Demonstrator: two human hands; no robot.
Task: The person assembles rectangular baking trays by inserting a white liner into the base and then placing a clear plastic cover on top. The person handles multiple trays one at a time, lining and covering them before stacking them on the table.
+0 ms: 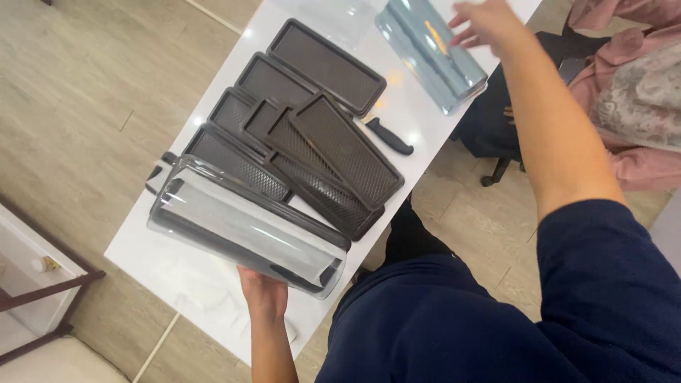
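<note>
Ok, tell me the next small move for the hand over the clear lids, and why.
Probably lower the right hand onto the stack of clear lids and grip the top one: its fingers are spread just above it, not touching, while the left hand already holds a lidded tray.

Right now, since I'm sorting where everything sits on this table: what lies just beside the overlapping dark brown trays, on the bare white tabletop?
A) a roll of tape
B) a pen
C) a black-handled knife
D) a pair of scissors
C: a black-handled knife lies on the white table, just off the edge of the overlapping dark brown trays, with neither hand touching it.
</note>
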